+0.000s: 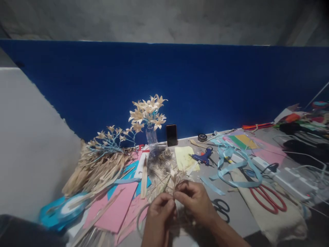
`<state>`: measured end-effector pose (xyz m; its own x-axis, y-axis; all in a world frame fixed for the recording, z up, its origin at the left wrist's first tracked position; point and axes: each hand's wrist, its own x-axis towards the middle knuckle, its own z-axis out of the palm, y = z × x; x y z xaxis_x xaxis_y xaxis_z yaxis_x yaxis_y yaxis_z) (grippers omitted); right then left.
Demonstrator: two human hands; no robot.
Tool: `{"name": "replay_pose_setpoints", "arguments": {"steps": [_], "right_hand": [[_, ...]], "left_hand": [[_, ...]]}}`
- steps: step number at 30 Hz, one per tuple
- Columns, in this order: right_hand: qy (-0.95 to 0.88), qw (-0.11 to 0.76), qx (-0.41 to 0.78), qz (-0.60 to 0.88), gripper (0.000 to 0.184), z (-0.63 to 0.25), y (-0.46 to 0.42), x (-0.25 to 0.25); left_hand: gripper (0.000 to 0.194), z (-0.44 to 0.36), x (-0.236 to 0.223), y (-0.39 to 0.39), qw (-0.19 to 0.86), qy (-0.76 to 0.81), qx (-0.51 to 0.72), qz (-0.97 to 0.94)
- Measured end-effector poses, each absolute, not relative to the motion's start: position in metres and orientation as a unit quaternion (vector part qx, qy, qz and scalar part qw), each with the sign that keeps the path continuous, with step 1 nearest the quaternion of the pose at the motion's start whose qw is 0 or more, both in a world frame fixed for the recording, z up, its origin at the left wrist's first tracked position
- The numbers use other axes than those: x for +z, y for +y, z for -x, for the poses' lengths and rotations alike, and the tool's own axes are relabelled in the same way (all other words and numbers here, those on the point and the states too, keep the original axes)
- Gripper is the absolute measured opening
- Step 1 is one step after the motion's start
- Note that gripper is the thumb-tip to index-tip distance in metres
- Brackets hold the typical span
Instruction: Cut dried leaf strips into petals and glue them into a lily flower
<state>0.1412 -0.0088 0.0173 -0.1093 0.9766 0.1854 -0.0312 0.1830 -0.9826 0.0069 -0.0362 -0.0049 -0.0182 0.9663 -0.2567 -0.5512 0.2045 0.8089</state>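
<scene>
My left hand [161, 210] and my right hand [194, 199] meet low in the middle of the view, with thumbs and fingertips pinched together. A small pale dried-husk flower [174, 177] sticks up from between the fingertips. Its lower part is hidden by the fingers. Just beyond them lies a heap of husk scraps [160, 173]. Further back, a clear vase [152, 140] holds finished cream-coloured husk flowers [147, 111] on light blue stems. More such flowers [109, 137] lie to the left on a pile of dried husks [96, 175].
Right of my hands are black-handled scissors [221, 210], red-handled scissors [268, 199], a blue glue gun [203, 156], light blue ribbon [240, 183] and a power strip [295, 183]. Pink paper [117, 207] and a ribbon roll [72, 207] lie left. A phone [171, 134] leans at the back.
</scene>
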Motion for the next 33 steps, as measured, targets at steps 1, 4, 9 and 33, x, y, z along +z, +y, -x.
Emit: {"name": "replay_pose_setpoints", "arguments": {"steps": [1,4,9,33], "right_hand": [[-0.563,0.526,0.479,0.421,0.015,-0.14,-0.008,0.018],[-0.564,0.534,0.461,0.428,0.017,-0.137,-0.007,0.022],[-0.558,0.549,0.448,0.433,0.01,-0.132,-0.009,0.024],[-0.581,0.538,0.421,0.442,0.02,-0.119,-0.015,0.01]], "left_hand": [[0.036,-0.006,-0.002,-0.035,0.66,0.41,0.581,-0.242],[0.035,-0.005,0.003,-0.03,0.672,0.394,0.584,-0.228],[0.037,-0.005,-0.001,-0.03,0.669,0.393,0.584,-0.239],[0.034,0.009,-0.014,-0.037,0.61,0.438,0.588,-0.3]]}}
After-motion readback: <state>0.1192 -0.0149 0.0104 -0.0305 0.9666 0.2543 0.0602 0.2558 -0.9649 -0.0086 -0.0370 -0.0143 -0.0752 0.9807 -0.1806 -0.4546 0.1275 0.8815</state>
